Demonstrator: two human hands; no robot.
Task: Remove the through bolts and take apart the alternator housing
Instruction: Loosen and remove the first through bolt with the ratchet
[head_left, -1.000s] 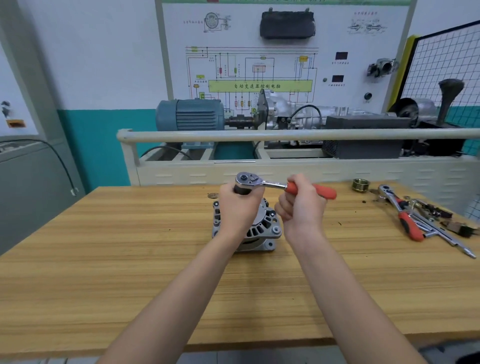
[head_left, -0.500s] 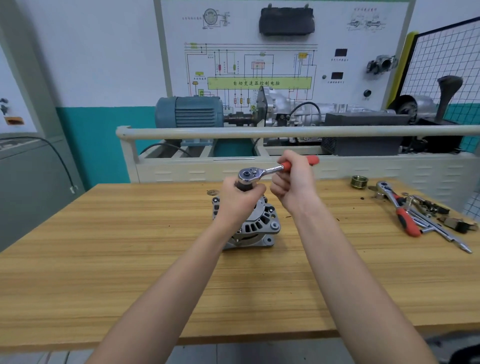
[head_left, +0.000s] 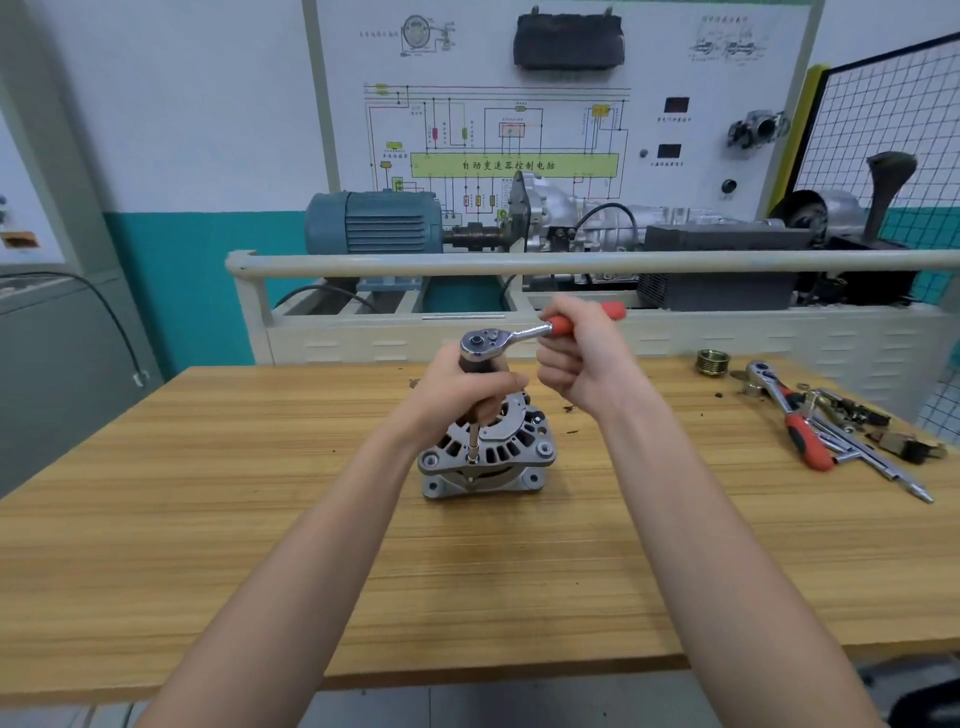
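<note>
A wooden tabletop (head_left: 218, 545) with a striped, pale-brown grain fills the lower half of the view, its front edge running across the bottom. Behind it stands a cream metal training rig with a round rail (head_left: 571, 261) along its top. On the rig sit a blue-grey ribbed electric motor (head_left: 374, 222) and a silver cast gearbox (head_left: 582, 215). A white wall board (head_left: 519, 130) above them carries a coloured wiring diagram. The wall to the left is white above and teal below, and a black wire mesh panel (head_left: 893, 130) stands at the right.

Near the middle of the tabletop sits the alternator (head_left: 485, 457), a squat round casing of dull silver cast metal with slotted vents around its rim and bolt ears at its corners. The left hand (head_left: 457, 395) is curled round a dark extension bar (head_left: 480, 400) that stands upright, its thin steel tip set down on the near edge of the casing. A chrome ratchet (head_left: 511, 338) with a round head tops the bar. The right hand (head_left: 576, 364) grips its red handle, which points to the right and away.

At the right of the tabletop, well apart from the alternator, lies a second ratchet with a red grip (head_left: 795, 421) among loose steel bars and small dark parts. A ribbed brass-coloured pulley (head_left: 711, 361) stands just beyond them
</note>
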